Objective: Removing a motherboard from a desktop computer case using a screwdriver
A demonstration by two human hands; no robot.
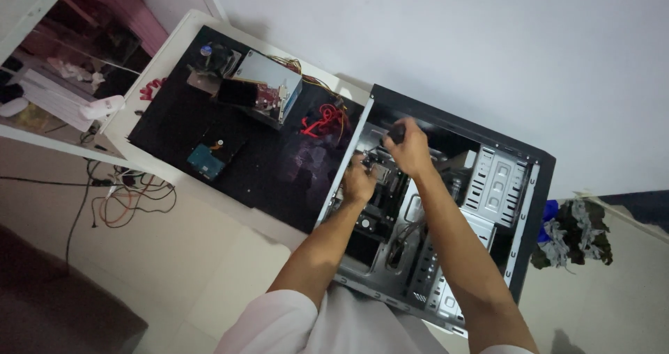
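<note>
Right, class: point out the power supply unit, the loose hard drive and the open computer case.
power supply unit [268, 82], head view, its grey top face
hard drive [205, 160], head view, its blue top
computer case [533, 194], head view, its black side rim

A plain white wall [432, 33] stood behind my white table [230, 218]; the pale floor [139, 270] below held tangled cables [125, 197], the light dim.
</note>
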